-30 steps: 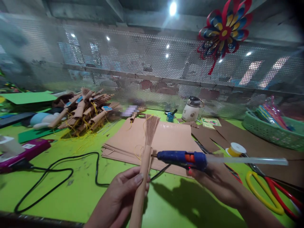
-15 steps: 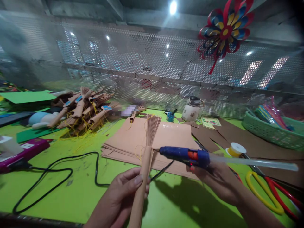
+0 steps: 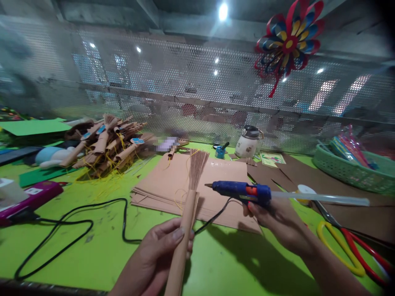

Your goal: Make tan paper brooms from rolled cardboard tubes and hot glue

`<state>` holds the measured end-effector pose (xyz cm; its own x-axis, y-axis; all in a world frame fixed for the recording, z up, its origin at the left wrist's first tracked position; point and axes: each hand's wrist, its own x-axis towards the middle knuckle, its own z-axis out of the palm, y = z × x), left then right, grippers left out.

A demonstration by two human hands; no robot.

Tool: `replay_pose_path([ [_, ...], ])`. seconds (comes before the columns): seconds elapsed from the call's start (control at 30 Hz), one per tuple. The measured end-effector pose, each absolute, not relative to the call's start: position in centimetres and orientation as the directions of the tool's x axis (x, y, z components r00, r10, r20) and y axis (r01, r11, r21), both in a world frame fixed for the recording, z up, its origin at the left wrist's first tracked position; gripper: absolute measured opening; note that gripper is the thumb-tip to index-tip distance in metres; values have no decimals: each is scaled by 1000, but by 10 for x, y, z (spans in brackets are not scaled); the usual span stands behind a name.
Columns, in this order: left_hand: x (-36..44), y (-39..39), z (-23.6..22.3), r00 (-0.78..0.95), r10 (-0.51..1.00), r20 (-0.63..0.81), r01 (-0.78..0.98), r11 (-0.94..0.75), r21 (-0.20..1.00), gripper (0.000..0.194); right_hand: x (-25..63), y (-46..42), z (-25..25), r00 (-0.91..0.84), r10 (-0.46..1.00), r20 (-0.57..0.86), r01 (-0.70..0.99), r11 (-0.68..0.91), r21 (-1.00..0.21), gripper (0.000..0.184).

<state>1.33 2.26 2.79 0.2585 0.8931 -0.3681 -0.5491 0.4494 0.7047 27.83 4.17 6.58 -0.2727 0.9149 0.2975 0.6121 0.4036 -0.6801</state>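
My left hand (image 3: 162,250) is closed around a rolled brown paper tube (image 3: 182,242), thumb lying along its near side. Out of the tube's far end spreads a fringe of thin pleated paper strips (image 3: 198,166). A loose paper edge shows on the tube's right side. In my right hand (image 3: 279,224) is a blue hot glue gun (image 3: 240,191), its nozzle pointing left and standing apart from the tube. A long clear glue stick (image 3: 324,199) juts from the gun's back. Under both lies a stack of brown paper sheets (image 3: 226,176).
A heap of brown paper rolls (image 3: 108,144) with yellow strings lies at the left. The black cord (image 3: 124,222) loops over the green table near a purple power strip (image 3: 40,197). At the right are scissors (image 3: 339,242), a yellow string spool (image 3: 304,193) and a green basket (image 3: 354,174).
The glue gun's nozzle has moved from the tube's edge away to the right and upward. My left hand keeps the tube in nearly the same place.
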Motion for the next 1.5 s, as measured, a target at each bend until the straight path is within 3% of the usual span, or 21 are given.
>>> replay_pose_path([
  [0.3, 13, 24, 24, 258, 899, -353, -527, 438, 729, 22, 273, 35, 66, -380, 881, 283, 568, 464, -680, 34],
  [0.5, 16, 27, 26, 254, 916, -309, -534, 399, 745, 15, 280, 45, 66, -314, 897, 313, 581, 442, -684, 37],
  [0.83, 22, 37, 35, 117, 941, -318, -617, 319, 719, 14, 287, 40, 75, -543, 820, 182, 509, 493, -705, 38],
  [1.0, 21, 35, 41, 121, 956, -268, -570, 288, 770, 14, 287, 46, 75, -418, 860, 292, 503, 487, -714, 38],
  [1.13, 17, 33, 42, 172, 958, -227, -510, 284, 812, 13, 290, 69, 60, -153, 877, 455, 676, 429, -599, 36],
  [1.23, 14, 33, 41, 236, 952, -196, -465, 288, 837, 15, 293, 92, 42, -71, 830, 554, 785, 389, -483, 28],
  [1.33, 12, 34, 42, 297, 937, -182, -422, 300, 855, 16, 296, 111, 22, -53, 846, 530, 894, 277, -352, 23],
  [1.5, 10, 31, 53, 365, 914, -176, -330, 303, 894, 23, 295, 125, -3, -60, 870, 490, 931, 226, -287, 24],
])
